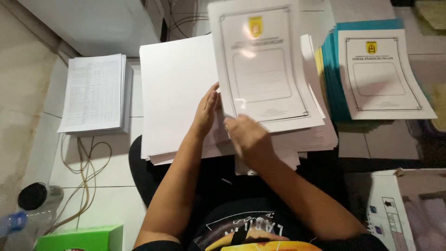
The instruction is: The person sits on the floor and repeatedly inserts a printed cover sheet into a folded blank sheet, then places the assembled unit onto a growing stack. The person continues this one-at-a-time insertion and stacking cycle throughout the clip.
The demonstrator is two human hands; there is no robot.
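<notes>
A glossy white cover sheet [265, 65] with a yellow emblem and a framed box lies tilted on top of a thick paper stack [316, 135] on my lap. My right hand [248, 137] grips its lower left corner. My left hand [206, 109] rests flat with fingers together on a stack of blank white sheets [176, 88] to the left, its fingertips touching the cover sheet's left edge.
A pile of printed table sheets [95, 93] lies on the tiled floor at left. At right is a teal and yellow folder pile [332, 69] topped by another cover sheet [381, 74]. A cardboard box [404, 209], cables [86, 162], a green box [81, 238] and a bottle [14, 223] surround me.
</notes>
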